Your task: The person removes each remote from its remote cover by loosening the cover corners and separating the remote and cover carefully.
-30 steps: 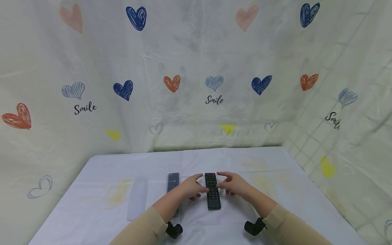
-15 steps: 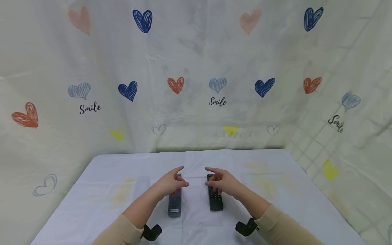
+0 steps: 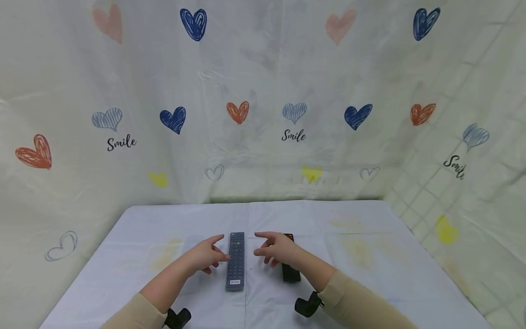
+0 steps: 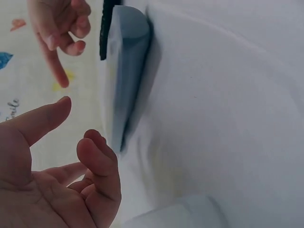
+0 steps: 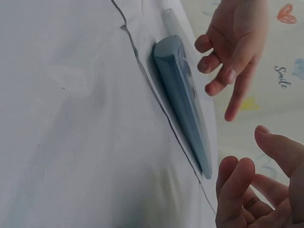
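A dark grey remote control [image 3: 235, 267] lies flat between my two hands. On its left is my left hand [image 3: 201, 256], index finger and thumb stretched toward it; the thumb tip overlaps its edge in the head view. My right hand [image 3: 279, 249] points in from the right, other fingers loosely bent. Neither hand holds anything. Under the right hand and wrist lies a black remote control [image 3: 291, 275], partly covered. The left wrist view shows the grey remote's end and side [image 4: 130, 57], with the right hand [image 4: 59, 28] beyond. In the right wrist view, the left hand [image 5: 237, 47] faces mine.
A pale, flat, whitish object [image 4: 178, 216] lies left of the grey remote, mostly behind the left arm in the head view. A white cloth [image 3: 349, 292] covers the table. A heart-patterned curtain [image 3: 263, 151] hangs behind and at the sides.
Both hands have moved left, from around the black remote to either side of the grey one. The grey remote, earlier partly covered by the left arm and hand, is now uncovered.
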Demonstrator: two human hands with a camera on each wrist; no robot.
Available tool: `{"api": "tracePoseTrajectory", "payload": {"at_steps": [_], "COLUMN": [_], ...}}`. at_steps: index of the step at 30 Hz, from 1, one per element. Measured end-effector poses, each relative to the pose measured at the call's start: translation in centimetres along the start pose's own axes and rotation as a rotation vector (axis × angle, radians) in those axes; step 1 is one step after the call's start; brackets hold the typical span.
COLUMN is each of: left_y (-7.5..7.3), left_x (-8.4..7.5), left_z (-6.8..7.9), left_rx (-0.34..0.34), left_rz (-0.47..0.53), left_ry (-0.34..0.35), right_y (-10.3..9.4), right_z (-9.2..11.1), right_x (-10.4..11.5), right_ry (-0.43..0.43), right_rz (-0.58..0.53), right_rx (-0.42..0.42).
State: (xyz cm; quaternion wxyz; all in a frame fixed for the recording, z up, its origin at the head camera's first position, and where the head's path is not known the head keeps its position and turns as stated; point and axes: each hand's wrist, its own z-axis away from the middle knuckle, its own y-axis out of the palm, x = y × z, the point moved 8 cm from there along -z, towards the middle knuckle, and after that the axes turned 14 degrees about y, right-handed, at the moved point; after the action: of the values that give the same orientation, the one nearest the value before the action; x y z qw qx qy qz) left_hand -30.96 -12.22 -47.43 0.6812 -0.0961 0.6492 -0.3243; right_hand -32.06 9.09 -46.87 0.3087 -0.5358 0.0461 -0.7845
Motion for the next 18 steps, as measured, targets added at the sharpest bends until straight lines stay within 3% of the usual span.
{"api": "tracePoseTrajectory", "payload": {"at_steps": [9,18], "left_y": [0.8,1.8], "left_x": [2.1,1.9], "left_z": [-0.4,-0.8], "left_rx": [0.036,0.062], "left_rz": [-0.019,0.019], "left_ry": [-0.074,-0.042], "right_y": [2.4,4.2], "right_z": [-1.7,-2.4], "right_x": [-0.5,-0.7], "right_ry": [0.075,0.108], "right_rz": [0.008,0.028], "right_rx": [0.037,0.028]}}
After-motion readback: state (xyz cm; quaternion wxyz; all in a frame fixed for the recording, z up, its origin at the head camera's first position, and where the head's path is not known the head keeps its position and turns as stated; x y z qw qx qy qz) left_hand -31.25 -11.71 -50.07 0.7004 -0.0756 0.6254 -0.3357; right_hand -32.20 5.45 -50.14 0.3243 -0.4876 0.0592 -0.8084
